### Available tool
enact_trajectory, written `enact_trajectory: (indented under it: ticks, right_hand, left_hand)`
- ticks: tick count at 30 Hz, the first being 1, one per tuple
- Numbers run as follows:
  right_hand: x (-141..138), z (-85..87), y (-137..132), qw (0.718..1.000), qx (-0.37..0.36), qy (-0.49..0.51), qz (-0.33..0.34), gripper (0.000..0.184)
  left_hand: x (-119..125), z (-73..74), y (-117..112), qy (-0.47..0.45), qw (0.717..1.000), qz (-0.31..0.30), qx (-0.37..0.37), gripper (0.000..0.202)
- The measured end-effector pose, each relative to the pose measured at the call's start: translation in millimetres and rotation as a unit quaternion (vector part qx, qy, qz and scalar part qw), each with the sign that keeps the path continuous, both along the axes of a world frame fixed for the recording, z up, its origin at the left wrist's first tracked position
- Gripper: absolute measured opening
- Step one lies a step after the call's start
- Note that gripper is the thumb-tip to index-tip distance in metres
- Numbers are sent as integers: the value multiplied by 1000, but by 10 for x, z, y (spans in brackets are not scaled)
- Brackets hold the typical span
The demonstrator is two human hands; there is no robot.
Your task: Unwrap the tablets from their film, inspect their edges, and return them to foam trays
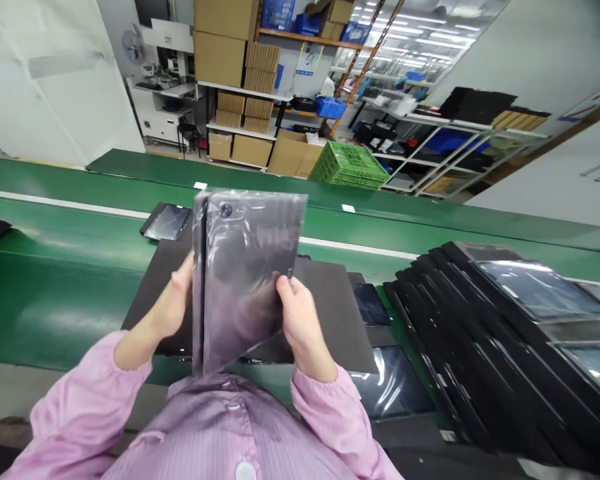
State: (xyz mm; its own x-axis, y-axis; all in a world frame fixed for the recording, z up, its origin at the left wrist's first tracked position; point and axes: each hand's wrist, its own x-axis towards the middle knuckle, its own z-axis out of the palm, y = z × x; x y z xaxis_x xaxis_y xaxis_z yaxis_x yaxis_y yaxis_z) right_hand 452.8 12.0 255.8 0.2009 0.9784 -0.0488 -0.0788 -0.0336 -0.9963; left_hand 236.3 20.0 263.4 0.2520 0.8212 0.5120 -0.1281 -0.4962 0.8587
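I hold a dark grey tablet (pixel 250 280) in a clear plastic bag upright in front of my chest, its back with a round camera bump facing me. My right hand (pixel 304 323) grips the tablet's right edge, thumb on the near face. On the other side, my left hand (pixel 173 303) closes on a second slim, bagged slab (pixel 199 287), seen nearly edge-on beside the tablet; it looks like another tablet. The left fingertips are hidden behind it. Beneath both hands lies a flat black board (pixel 333 313) on the green bench.
Stacked black trays (pixel 470 347) fill the right side, with screen-up tablets (pixel 535 287) on top. More tablets lie at the board's right (pixel 395 380) and behind it (pixel 167 222). The green bench (pixel 70 293) runs across; green crates (pixel 350 163) and carton shelves stand beyond.
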Motion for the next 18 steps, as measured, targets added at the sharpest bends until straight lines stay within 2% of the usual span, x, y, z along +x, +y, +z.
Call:
enact_trajectory:
  ticks: [1, 2, 4, 5, 7, 9, 12, 14, 16, 18]
  right_hand:
    - [36, 42, 1, 999, 8, -35, -23, 49]
    - [67, 79, 5, 996, 16, -73, -40, 47]
    - [113, 125, 13, 989, 36, -131, -59, 40]
    - [129, 132, 13, 987, 47, -141, -60, 38]
    - [160, 109, -2, 988, 63, -133, -56, 36]
    - [203, 47, -31, 988, 61, -125, -63, 38]
    - [279, -73, -68, 973, 59, -187, -123, 35]
    - [297, -138, -87, 941, 114, -268, -174, 25]
    - [252, -165, -123, 885, 212, -358, -207, 12]
    - [128, -139, -193, 839, 296, -417, -186, 6]
  left_hand:
    - [-26, -134, -95, 6, 996, -41, -83, 76]
    - [-23, -250, -179, 8, 984, -53, -169, 75]
    - [50, -415, -298, -18, 957, -23, -290, 71]
    - [101, -466, -330, -38, 946, 0, -322, 68]
    - [186, -519, -352, -81, 933, 22, -349, 63]
    - [222, -533, -344, -101, 927, 16, -360, 60]
    - [208, -529, -331, -87, 928, -2, -362, 57]
    - [196, -520, -333, -76, 929, -8, -363, 55]
    - [199, -509, -340, -72, 926, -8, -371, 53]
    - [214, -496, -350, -75, 922, -5, -381, 52]
